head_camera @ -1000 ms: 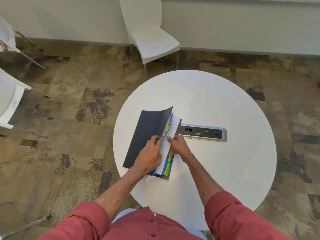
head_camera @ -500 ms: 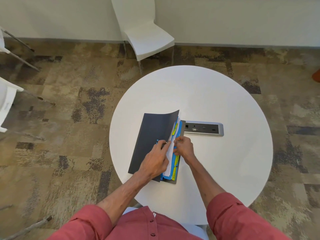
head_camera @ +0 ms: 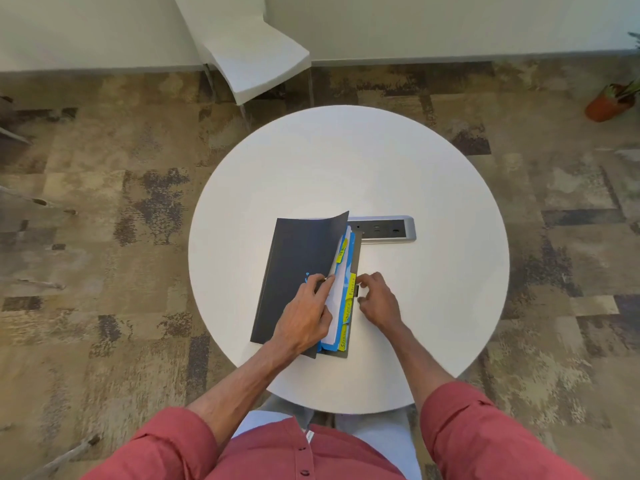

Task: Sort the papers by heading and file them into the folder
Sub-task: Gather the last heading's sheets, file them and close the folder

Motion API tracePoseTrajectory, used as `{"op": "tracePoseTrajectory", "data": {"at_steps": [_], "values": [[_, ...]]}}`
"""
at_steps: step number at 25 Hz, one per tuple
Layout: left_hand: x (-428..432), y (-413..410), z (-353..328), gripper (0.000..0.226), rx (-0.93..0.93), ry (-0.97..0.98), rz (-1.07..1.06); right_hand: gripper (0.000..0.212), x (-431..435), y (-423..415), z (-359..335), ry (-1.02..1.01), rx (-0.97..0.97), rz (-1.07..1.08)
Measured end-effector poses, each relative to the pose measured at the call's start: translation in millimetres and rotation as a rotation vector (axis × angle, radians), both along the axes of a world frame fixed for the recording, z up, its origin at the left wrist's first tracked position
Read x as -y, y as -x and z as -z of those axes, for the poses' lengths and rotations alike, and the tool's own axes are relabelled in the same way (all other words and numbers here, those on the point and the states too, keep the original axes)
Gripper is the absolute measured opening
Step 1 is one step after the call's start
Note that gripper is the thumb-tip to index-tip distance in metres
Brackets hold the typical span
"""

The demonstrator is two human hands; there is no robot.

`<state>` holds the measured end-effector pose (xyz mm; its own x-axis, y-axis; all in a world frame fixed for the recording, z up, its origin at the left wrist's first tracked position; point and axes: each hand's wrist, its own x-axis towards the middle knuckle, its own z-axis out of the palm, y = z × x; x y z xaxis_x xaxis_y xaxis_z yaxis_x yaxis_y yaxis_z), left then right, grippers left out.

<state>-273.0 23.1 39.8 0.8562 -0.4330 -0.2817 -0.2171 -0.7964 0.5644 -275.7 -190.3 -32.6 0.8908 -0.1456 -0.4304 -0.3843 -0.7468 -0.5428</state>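
A dark grey folder [head_camera: 294, 258] lies on the round white table [head_camera: 398, 188], its front cover nearly down and bowed up at the far corner. White papers [head_camera: 337, 271] and blue dividers with yellow tabs [head_camera: 350, 284] show along its right edge. My left hand [head_camera: 306, 315] rests on the cover, fingertips at the cover's edge over the papers. My right hand [head_camera: 377, 301] sits just right of the folder, fingers curled at a small dark clasp on the folder's right edge.
A silver and black power socket strip [head_camera: 384, 229] is set into the table just beyond the folder. A white chair [head_camera: 256, 53] stands past the table. A potted plant [head_camera: 611, 102] sits on the carpet at the far right.
The folder cover has come down further over the papers. My right hand has left the papers and moved to the folder's right edge. The camera has shifted.
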Motion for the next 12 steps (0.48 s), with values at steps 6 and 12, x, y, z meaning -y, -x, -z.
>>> {"op": "tracePoseTrajectory", "data": {"at_steps": [6,12], "values": [[20.9,22.7,1.0,0.071,0.000,-0.053,-0.058,0.044,10.3,8.8,12.3,0.011,0.075,-0.113],[39.6,33.5,1.4,0.073,-0.015,-0.163,-0.062,0.034,30.5,4.5,8.9,0.042,0.134,-0.375]]}}
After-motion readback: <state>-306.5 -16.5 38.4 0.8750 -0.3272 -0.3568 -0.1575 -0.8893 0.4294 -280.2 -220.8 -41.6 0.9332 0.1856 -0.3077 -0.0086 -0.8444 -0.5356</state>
